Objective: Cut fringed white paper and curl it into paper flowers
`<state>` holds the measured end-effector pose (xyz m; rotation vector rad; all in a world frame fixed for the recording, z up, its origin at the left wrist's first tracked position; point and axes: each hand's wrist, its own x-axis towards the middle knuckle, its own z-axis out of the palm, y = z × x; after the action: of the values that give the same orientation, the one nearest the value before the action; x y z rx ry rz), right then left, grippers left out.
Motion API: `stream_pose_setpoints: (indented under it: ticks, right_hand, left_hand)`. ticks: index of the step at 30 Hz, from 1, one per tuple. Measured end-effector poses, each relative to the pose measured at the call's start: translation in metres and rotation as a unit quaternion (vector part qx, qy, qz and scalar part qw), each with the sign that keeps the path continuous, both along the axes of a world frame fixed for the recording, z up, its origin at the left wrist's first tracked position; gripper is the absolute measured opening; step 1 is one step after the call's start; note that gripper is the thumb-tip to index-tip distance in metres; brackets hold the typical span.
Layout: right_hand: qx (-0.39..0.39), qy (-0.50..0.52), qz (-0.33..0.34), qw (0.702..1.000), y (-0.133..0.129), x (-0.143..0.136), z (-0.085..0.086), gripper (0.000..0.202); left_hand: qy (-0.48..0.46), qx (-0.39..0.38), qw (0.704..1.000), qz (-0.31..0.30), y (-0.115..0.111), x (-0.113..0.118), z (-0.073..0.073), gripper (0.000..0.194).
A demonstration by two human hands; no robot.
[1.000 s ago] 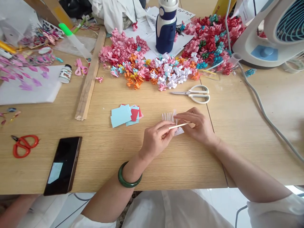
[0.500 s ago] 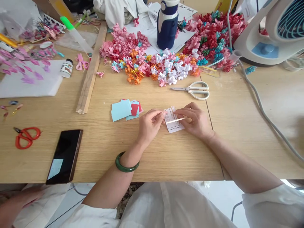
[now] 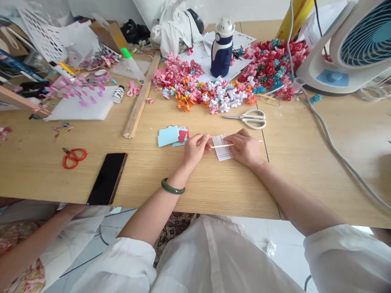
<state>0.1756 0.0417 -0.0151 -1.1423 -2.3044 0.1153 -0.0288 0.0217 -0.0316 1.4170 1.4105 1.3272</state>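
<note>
A small white paper card (image 3: 222,152), cut into narrow strips, lies on the table between my hands. My right hand (image 3: 246,147) is closed round a thin pale stick (image 3: 221,146), its fingertips resting on the card's right part. The stick crosses over the card and sticks out past both sides of that hand. At the card's left edge, by the stick's tip, my left hand (image 3: 194,149) is pinched; what its fingertips hold is too small to make out. Left of it lies a loose stack of blue and red paper cards (image 3: 169,136).
White-handled scissors (image 3: 254,119) lie beyond my right hand. Behind them is a heap of folded paper flowers (image 3: 226,94) and a blue bottle (image 3: 222,53). A wooden bar (image 3: 142,97), red scissors (image 3: 74,157) and a phone (image 3: 106,179) are leftward. A fan (image 3: 332,57) stands right. Another person's arm (image 3: 45,240) shows lower left.
The view has shifted left, bringing more of the table's left side in. The stick now shows past my right hand's far side; both hands stay at the white card.
</note>
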Motion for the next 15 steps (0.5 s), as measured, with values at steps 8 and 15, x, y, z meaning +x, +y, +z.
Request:
stream_pose_setpoints:
  ticks: [8,15]
  right_hand:
    - [0.017,0.008,-0.009,1.0,0.006,0.0,-0.004,0.036]
    - [0.029,0.028,-0.024,0.999,0.009,-0.002,-0.01,0.033]
  left_hand:
    - [0.101,0.054,0.993,0.007,-0.073,-0.028,0.007,0.02]
    - [0.325,0.096,0.941,0.018,-0.166,-0.068,0.013,0.026]
